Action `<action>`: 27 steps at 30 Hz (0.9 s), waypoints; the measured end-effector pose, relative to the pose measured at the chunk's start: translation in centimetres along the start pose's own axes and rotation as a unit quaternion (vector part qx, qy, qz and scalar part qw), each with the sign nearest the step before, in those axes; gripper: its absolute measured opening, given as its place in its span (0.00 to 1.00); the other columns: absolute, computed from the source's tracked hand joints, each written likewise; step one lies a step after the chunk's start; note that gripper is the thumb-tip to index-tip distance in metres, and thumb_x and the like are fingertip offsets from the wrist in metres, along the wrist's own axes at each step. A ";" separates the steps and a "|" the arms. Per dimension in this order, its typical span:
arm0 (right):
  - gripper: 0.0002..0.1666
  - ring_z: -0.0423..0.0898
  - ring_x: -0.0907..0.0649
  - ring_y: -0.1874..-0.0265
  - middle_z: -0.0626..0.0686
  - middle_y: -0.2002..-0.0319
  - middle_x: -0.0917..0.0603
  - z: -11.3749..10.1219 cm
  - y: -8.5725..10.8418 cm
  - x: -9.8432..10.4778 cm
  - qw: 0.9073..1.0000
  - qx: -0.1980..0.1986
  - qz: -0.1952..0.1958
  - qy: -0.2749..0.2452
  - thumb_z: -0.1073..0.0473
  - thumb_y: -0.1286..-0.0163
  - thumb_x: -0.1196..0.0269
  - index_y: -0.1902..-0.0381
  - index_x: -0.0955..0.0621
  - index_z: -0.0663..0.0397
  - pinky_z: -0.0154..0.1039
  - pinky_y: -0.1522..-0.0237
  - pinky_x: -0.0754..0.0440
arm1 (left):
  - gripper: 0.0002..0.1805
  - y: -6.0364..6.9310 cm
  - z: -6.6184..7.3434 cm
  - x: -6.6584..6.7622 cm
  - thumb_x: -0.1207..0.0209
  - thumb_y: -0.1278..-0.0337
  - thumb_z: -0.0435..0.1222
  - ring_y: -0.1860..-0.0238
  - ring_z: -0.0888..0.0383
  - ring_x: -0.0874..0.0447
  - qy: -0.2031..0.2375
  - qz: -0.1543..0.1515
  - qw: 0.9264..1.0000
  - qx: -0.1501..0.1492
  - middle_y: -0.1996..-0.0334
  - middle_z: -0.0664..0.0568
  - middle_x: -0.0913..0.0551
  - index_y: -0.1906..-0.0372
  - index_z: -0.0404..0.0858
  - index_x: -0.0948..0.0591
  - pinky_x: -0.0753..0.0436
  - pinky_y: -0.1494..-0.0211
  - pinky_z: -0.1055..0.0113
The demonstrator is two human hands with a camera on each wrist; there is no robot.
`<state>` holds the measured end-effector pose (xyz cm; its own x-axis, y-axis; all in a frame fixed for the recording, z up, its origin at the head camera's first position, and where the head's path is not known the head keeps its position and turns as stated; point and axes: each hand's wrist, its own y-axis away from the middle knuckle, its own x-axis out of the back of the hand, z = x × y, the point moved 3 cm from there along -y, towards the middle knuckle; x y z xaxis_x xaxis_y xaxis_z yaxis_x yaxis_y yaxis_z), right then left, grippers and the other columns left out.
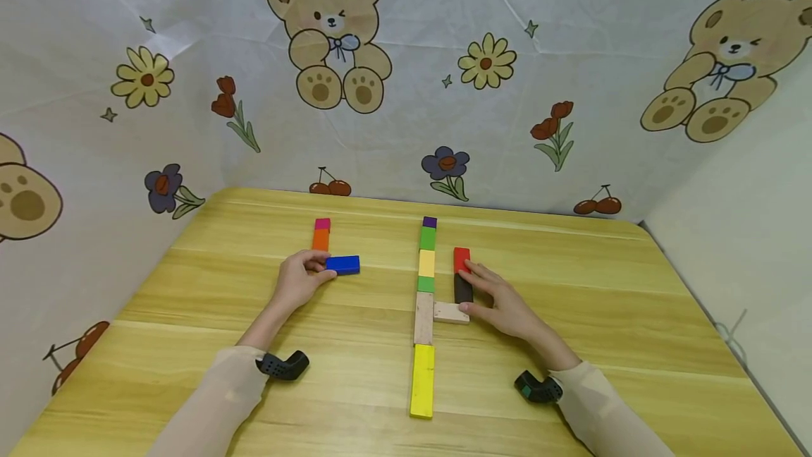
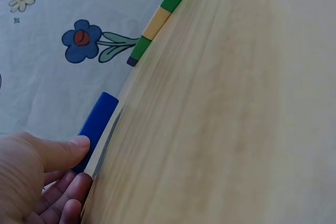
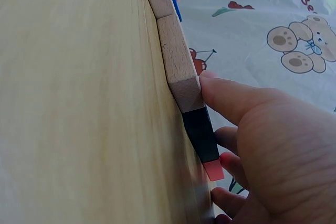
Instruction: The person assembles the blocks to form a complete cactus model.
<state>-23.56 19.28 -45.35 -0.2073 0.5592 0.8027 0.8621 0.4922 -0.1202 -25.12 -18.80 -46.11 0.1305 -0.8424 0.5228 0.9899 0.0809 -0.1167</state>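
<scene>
My left hand (image 1: pixel 298 281) pinches one end of a blue block (image 1: pixel 344 265) between thumb and fingers. In the left wrist view the thumb presses along the blue block (image 2: pixel 98 124). An orange block (image 1: pixel 321 240) with a pink block (image 1: pixel 323 223) at its far end lies just beyond that hand. My right hand (image 1: pixel 504 305) reaches in with fairly straight fingers beside a red block (image 1: pixel 462 258) and a black block (image 1: pixel 464 289). Its thumb touches the end of a plain wooden block (image 1: pixel 447 312), seen closely in the right wrist view (image 3: pixel 181 59).
A column of blocks runs up the middle of the table: yellow (image 1: pixel 422 381), plain wood (image 1: pixel 423 318), green (image 1: pixel 426 284), pale yellow (image 1: pixel 427 264), green (image 1: pixel 428 238) and purple (image 1: pixel 430 221). Behind the table (image 1: pixel 558 245) hangs a sheet (image 1: pixel 406 13) printed with bears.
</scene>
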 end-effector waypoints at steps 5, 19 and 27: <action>0.40 0.64 0.44 0.25 0.58 0.25 0.40 -0.1 0.1 -0.1 1.000 -0.001 -0.001 -0.003 0.48 0.34 0.34 0.28 0.32 0.55 0.67 0.31 0.42 | 0.19 0.1 0.6 -0.2 0.31 0.46 0.33 0.61 0.55 0.19 0.044 -0.019 0.998 0.031 0.59 0.42 0.16 0.49 0.33 0.17 0.22 0.62 0.76; 0.40 0.64 0.43 0.26 0.59 0.25 0.39 -0.5 0.1 0.0 1.000 0.000 0.000 -0.017 0.50 0.35 0.33 0.29 0.31 0.56 0.67 0.31 0.41 | 0.19 -1.8 4.2 -4.6 0.29 0.51 0.30 0.64 0.55 0.21 0.110 -0.058 0.992 0.023 0.64 0.44 0.16 0.51 0.35 0.15 0.22 0.65 0.74; 0.40 0.64 0.42 0.26 0.59 0.25 0.39 -0.3 0.0 0.1 1.000 0.004 0.005 -0.013 0.49 0.35 0.33 0.29 0.31 0.56 0.66 0.31 0.41 | 0.17 -2.1 4.6 -7.0 0.29 0.52 0.29 0.66 0.56 0.20 0.093 -0.051 0.994 0.011 0.65 0.44 0.14 0.53 0.34 0.14 0.23 0.65 0.73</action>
<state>-23.43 19.15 -45.04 -0.2115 0.5815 0.7856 0.8607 0.4916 -0.1322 -27.88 -10.64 -45.64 0.0197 -0.9308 0.3650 0.9986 0.0006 -0.0522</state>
